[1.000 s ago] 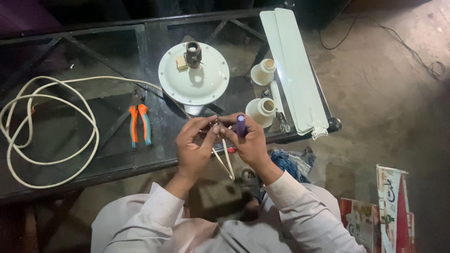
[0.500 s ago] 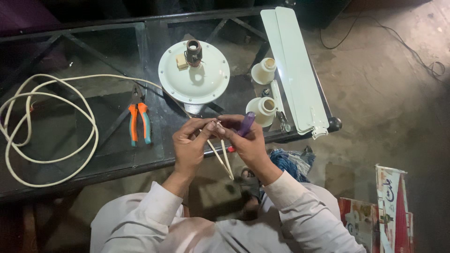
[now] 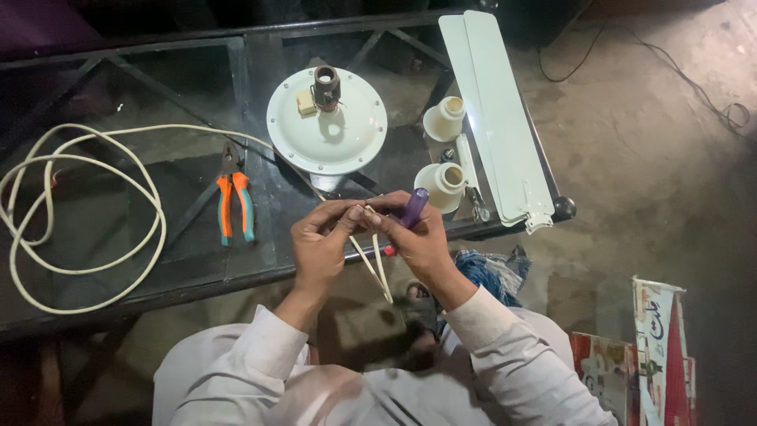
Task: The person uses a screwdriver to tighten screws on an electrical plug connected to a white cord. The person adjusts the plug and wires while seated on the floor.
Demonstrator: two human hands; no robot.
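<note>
Glass table (image 3: 102,237) carries, by size: long pale fan blades (image 3: 497,118), coiled white cable (image 3: 79,213), round white fan motor housing (image 3: 327,118), two cream cups (image 3: 441,150), orange-blue pliers (image 3: 235,201). At table's near edge, both hands meet. Left hand (image 3: 319,248) pinches thin white wires (image 3: 371,256) w/ fingertips; wire ends hang down. Right hand (image 3: 422,241) grips purple screwdriver (image 3: 412,209) and touches same wires.

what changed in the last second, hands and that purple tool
The purple-handled tool in the right hand tipped from nearly upright to slanting up and right. Both hands, left hand included, kept pinching the thin white wires at the table edge; nothing was let go. Pliers, white cable coil and fan motor housing stayed put.
</note>
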